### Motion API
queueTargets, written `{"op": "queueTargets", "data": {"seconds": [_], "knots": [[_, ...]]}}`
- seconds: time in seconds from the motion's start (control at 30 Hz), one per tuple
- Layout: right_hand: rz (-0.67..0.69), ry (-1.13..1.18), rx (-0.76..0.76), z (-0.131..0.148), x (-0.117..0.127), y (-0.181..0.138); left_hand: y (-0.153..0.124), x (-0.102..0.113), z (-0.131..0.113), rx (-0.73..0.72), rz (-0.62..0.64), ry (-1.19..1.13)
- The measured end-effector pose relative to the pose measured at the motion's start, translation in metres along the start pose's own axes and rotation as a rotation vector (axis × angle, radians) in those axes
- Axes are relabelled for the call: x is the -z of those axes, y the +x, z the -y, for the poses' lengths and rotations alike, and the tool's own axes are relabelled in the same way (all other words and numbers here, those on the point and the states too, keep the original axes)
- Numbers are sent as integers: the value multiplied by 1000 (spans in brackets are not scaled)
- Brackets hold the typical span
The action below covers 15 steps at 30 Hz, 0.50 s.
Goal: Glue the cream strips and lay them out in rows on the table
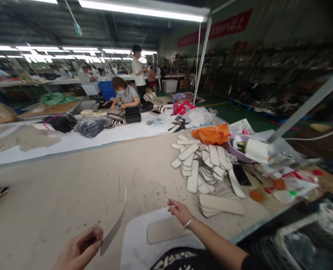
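Your right hand [180, 212] has a thin silvery bracelet [188, 224] at the wrist. Both forearms are bare. Your top [177, 260] is black with pale patterning.

Worktable layout, seen from the near edge.

On the table [71, 195], a mat [138, 240] lay at the near edge with a flat strip [166, 229] on it. The right hand [180, 212] was over the mat's far right corner; the left hand [79, 250] was left of the mat, holding up a thin piece [114, 227]. To the right and farther back lay a heap of strips [200, 165], with a small stack [221, 204] in front of it. Behind the heap sat a bag [211, 134]; right of the heap stood a basin [239, 153]. Across the table, well behind, a seated person [125, 95] worked with stacked pieces [132, 114] before them.
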State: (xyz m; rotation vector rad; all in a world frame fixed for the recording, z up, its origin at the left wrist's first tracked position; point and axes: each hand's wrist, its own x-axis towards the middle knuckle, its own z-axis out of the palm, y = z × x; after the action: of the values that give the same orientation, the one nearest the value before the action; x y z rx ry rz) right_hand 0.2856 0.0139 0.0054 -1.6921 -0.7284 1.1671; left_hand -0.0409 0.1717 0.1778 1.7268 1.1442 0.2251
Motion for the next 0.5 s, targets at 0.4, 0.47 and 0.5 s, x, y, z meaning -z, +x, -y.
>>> {"op": "queueTargets", "data": {"seconds": [0.4,0.47,0.5], "knots": [[82,321,-150,-33,40,-22,18,-94,-23,146,228,-424],[52,275,-186,-46,47,-30,25,-104,-14,209,260,-422],[36,243,-205,-53,50,-35,29,-110,-8,236,275,-412]]}}
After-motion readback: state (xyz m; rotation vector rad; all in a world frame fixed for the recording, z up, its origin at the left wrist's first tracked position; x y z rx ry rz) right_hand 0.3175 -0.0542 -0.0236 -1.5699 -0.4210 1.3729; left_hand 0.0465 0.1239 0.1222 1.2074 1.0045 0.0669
